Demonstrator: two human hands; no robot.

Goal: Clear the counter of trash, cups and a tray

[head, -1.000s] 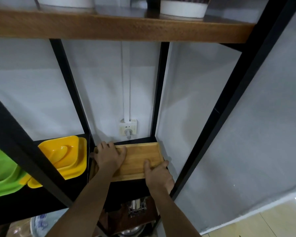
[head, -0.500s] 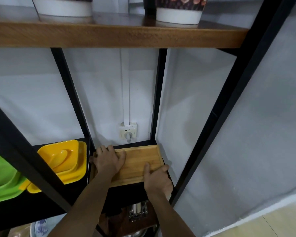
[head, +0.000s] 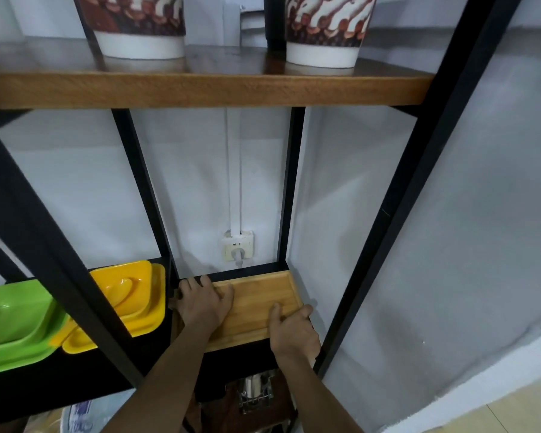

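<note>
A wooden tray point(head: 256, 304) lies flat on the black lower shelf point(head: 238, 360), in the right compartment against the wall. My left hand point(head: 202, 303) rests palm down on the tray's left part, fingers spread. My right hand point(head: 292, 331) grips the tray's front right corner, thumb on top and fingers around the edge. Two paper cups, one on the left point(head: 138, 26) and one on the right point(head: 325, 29), stand on the wooden upper shelf point(head: 200, 89).
Yellow dishes point(head: 132, 301) and green dishes point(head: 13, 320) sit in the left compartment. Black frame posts point(head: 144, 195) divide the shelf. A wall socket point(head: 238, 250) is behind the tray. A metal object point(head: 256, 392) sits below.
The view has tilted up, showing more of the cups on the upper shelf. My hands stay on the tray, which sits a little deeper toward the wall.
</note>
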